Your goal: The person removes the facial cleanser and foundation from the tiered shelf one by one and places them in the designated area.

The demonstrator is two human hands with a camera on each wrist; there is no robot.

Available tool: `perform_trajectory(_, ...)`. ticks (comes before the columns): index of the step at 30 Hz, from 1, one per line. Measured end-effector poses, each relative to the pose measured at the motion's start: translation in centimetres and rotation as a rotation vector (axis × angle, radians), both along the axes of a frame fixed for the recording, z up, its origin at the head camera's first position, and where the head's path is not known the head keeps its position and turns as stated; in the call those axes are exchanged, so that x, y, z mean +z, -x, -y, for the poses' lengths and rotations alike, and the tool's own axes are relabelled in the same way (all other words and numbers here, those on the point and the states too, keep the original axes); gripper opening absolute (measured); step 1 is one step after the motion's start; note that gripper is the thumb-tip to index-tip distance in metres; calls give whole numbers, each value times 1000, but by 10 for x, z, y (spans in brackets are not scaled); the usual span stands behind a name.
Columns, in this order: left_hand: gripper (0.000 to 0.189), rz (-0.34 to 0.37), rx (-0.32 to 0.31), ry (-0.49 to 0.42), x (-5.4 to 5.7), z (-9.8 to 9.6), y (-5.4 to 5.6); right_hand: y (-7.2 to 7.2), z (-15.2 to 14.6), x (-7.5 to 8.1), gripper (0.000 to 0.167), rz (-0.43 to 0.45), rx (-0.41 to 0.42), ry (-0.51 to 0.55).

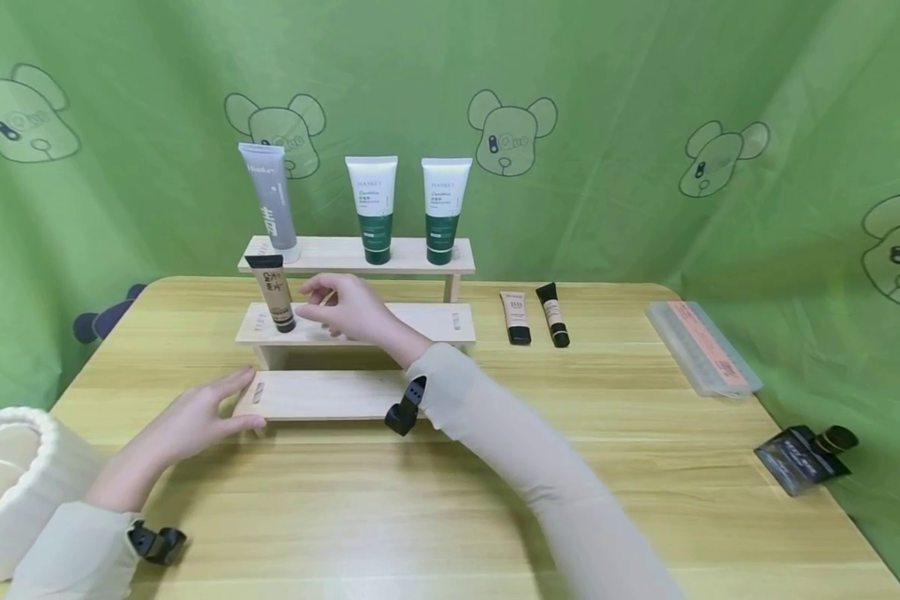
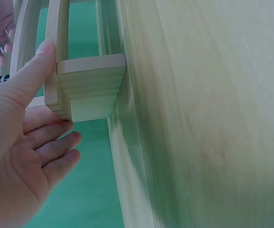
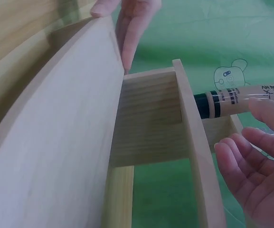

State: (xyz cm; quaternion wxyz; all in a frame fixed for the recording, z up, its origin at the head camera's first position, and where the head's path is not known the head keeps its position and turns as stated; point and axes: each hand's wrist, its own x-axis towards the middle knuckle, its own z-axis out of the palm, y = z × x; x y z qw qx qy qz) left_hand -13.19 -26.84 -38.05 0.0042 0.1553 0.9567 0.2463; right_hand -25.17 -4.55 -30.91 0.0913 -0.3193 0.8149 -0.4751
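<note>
A three-tier wooden display rack (image 1: 322, 394) stands on the table. My left hand (image 1: 202, 417) grips the left end of its lowest step, thumb at the front edge and fingers round the side in the left wrist view. On the middle step's left end a tan tube with a black cap (image 1: 275, 292) stands on its cap, leaning slightly. My right hand (image 1: 352, 308) is just right of it, fingers loosely bent and holding nothing. In the right wrist view its fingertips (image 3: 223, 148) come close to the tube, overlapping it in part.
On the top step stand a grey tube (image 1: 270, 200) and two white-and-green tubes (image 1: 375, 218). Two small tubes (image 1: 516, 317) lie right of the rack. Further right are a flat clear case (image 1: 701, 346) and a dark bottle (image 1: 795, 458). A white basket (image 1: 63, 467) is at the left.
</note>
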Motion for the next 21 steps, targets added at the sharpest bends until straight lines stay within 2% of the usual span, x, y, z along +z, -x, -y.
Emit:
perform_trajectory(4,81,-4,1,0,0,0,-1,0,10,-1,36,13,0,36)
perform_trajectory(11,81,-11,-5,-6,1,0,-1,-1,23,-3,36,-33,-20,4)
perform_trajectory(21,79,-33,-10,-7,0,0,0,0,27,-6,33,-24,-48,8)
